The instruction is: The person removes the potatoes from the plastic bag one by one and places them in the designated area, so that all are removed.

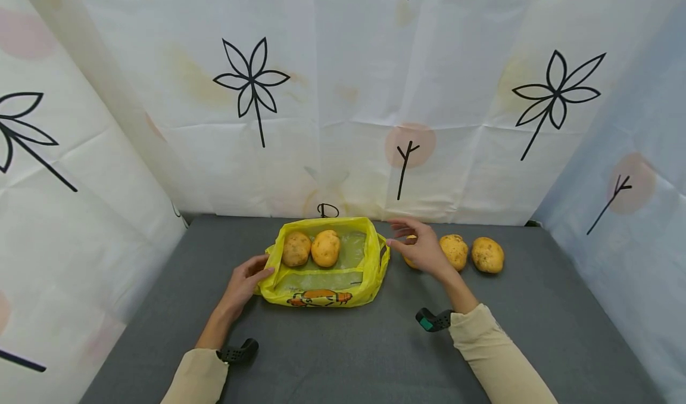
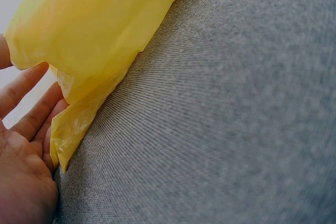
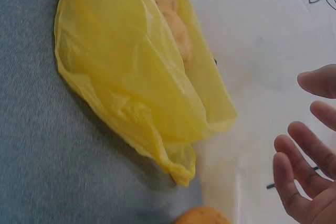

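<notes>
A yellow plastic bag point(image 1: 321, 297) with an orange printed picture lies on the grey table, its mouth spread wide. Two potatoes, a left one point(image 1: 296, 249) and a right one point(image 1: 326, 248), sit inside it. My left hand point(image 1: 243, 285) touches the bag's left edge, its fingers fairly straight; in the left wrist view the yellow plastic point(image 2: 100, 30) partly covers the fingertips. My right hand point(image 1: 423, 249) hovers just right of the bag, fingers spread and holding nothing. Beneath it a potato point(image 1: 409, 260) is mostly hidden. Another potato point(image 1: 454, 251) stands beside that one.
A further potato point(image 1: 488, 255) lies at the right end of the row. Patterned white cloth point(image 1: 343, 94) hangs behind the table point(image 1: 343, 356) and on both sides. Dark bands sit on the left wrist point(image 1: 238, 351) and right wrist point(image 1: 433, 320).
</notes>
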A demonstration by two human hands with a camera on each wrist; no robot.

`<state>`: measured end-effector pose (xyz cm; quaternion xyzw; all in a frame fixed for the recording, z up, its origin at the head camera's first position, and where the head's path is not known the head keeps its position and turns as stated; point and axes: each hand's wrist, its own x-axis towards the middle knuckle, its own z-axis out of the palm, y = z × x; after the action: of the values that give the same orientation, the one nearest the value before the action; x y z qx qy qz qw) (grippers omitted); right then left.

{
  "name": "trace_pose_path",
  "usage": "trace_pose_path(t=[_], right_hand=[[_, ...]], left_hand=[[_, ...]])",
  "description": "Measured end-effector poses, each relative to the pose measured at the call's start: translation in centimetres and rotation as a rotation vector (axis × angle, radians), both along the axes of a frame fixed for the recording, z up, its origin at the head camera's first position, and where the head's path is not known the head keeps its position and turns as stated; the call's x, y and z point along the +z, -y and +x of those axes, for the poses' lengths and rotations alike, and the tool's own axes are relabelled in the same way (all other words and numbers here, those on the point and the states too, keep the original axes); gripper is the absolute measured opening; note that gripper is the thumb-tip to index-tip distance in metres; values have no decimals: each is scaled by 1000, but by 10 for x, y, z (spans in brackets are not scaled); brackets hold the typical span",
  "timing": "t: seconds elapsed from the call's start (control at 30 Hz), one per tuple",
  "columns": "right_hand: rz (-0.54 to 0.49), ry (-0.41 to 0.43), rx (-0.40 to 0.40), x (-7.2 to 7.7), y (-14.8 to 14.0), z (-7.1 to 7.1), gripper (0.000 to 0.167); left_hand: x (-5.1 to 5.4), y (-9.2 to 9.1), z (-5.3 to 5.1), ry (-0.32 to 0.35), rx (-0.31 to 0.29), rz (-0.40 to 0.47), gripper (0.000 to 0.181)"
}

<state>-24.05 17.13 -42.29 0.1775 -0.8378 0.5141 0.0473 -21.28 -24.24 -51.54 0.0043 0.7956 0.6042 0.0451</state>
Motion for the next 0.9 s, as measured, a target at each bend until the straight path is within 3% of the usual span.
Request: trace_pose_path(t=[0.23,0.53,0.9], right_hand=[[52,-25,29,5,18,-4,37],[13,-53,87,2,38,-19,28],[-35,103,111,-3,59,-29,34]], left_hand=[[1,-1,1,7,1,3,51],[1,0,0,2,-2,0,51],[0,0,0,-7,4,-11,50]])
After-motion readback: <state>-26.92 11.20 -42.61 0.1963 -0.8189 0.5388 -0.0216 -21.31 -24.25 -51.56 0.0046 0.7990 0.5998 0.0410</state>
